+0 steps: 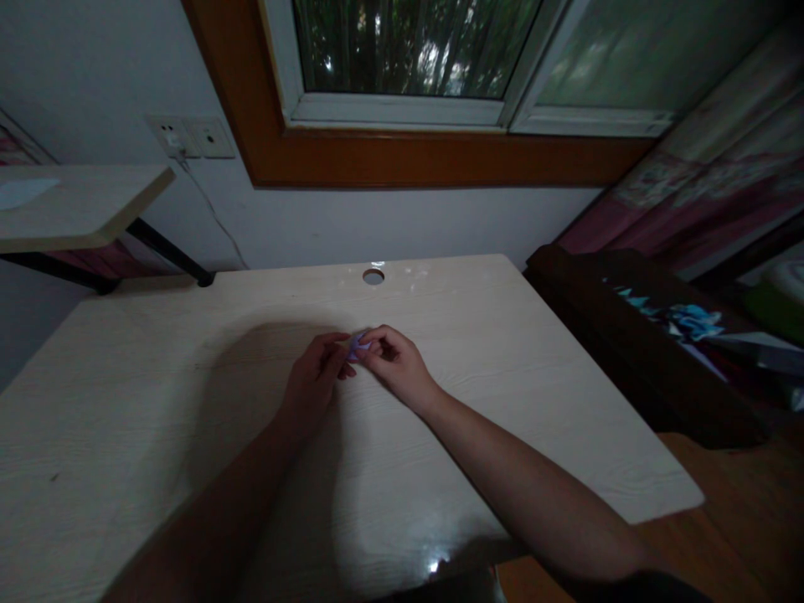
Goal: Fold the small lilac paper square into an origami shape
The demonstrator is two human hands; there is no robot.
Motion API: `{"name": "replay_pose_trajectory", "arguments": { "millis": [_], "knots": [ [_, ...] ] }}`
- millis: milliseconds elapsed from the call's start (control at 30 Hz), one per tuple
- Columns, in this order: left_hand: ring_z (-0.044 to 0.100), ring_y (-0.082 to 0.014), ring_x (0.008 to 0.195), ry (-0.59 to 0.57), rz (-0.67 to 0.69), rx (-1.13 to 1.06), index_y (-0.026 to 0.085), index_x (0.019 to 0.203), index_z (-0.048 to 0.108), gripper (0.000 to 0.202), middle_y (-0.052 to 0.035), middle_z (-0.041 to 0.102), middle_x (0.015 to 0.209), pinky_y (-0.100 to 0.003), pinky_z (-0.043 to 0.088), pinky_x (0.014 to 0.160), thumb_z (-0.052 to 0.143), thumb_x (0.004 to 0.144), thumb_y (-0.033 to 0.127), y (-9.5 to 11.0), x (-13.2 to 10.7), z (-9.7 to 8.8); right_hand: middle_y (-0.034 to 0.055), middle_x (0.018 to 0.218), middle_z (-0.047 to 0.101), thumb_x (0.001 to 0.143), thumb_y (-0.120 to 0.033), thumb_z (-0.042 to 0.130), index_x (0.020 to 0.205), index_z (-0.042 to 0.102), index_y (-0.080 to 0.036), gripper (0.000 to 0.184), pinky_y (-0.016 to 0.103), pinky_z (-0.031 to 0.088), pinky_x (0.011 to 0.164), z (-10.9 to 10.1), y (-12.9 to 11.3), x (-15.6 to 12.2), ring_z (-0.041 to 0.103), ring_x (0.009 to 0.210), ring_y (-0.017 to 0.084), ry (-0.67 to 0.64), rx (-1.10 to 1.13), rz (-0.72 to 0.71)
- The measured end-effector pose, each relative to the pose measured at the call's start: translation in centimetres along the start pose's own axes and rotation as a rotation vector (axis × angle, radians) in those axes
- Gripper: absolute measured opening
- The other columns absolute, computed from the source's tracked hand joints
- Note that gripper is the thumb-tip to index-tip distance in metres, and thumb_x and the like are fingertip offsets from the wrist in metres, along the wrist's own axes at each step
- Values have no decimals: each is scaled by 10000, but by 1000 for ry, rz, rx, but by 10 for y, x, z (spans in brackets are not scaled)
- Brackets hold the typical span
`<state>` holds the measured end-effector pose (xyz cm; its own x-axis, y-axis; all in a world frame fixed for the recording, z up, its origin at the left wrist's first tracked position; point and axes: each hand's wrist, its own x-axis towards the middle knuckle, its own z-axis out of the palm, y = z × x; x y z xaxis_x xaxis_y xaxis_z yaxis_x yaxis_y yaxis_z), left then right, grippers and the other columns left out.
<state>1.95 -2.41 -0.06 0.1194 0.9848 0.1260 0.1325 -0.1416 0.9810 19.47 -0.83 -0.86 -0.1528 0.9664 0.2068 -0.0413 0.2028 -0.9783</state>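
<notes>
A small pale purple piece of paper (358,345) is pinched between both hands just above the light wooden desk (157,402). My left hand (317,377) grips its left side with curled fingers. My right hand (394,362) grips its right side, fingertips pressed together on it. Most of the paper is hidden by my fingers.
A round cable hole (373,275) sits near the desk's far edge. A second tabletop (69,201) stands at the left under a wall socket (188,136). A window is above, and a dark piece of furniture (634,343) with coloured items stands at the right.
</notes>
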Motion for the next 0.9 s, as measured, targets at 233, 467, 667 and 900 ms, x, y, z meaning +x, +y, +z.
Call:
{"name": "replay_pose_trajectory", "arguments": {
  "millis": [233, 467, 667, 900],
  "knots": [
    [691, -151, 701, 2, -37, 17, 221, 1141, 595, 334, 10, 696, 820, -266, 526, 681, 687, 874, 401, 1, 1, 3, -10, 772, 627, 853, -345, 737, 920, 704, -211, 154, 258, 427, 664, -1, 4, 0, 543, 688, 120, 14, -9, -26],
    [712, -157, 704, 15, -71, -7, 204, 1122, 615, 318, -13, 732, 852, -275, 547, 687, 665, 888, 413, 6, -1, 2, 6, 818, 643, 871, -346, 717, 933, 719, -217, 142, 268, 443, 686, -1, 0, 0, 552, 716, 131, 22, -59, -50],
    [704, -156, 667, 41, -69, -55, 187, 1103, 631, 313, -10, 729, 749, -274, 551, 670, 631, 914, 437, 6, -1, 2, 2, 790, 622, 870, -346, 719, 938, 713, -223, 140, 269, 455, 676, -1, 0, -1, 548, 709, 135, 27, -70, -56],
    [708, -158, 690, 59, -51, -89, 187, 1103, 628, 304, -18, 734, 784, -287, 556, 691, 619, 926, 434, 1, -1, 0, 51, 1011, 641, 877, -356, 725, 960, 730, -255, 132, 278, 497, 654, -3, -1, 1, 588, 775, 144, 17, -152, -173]
  ]
}}
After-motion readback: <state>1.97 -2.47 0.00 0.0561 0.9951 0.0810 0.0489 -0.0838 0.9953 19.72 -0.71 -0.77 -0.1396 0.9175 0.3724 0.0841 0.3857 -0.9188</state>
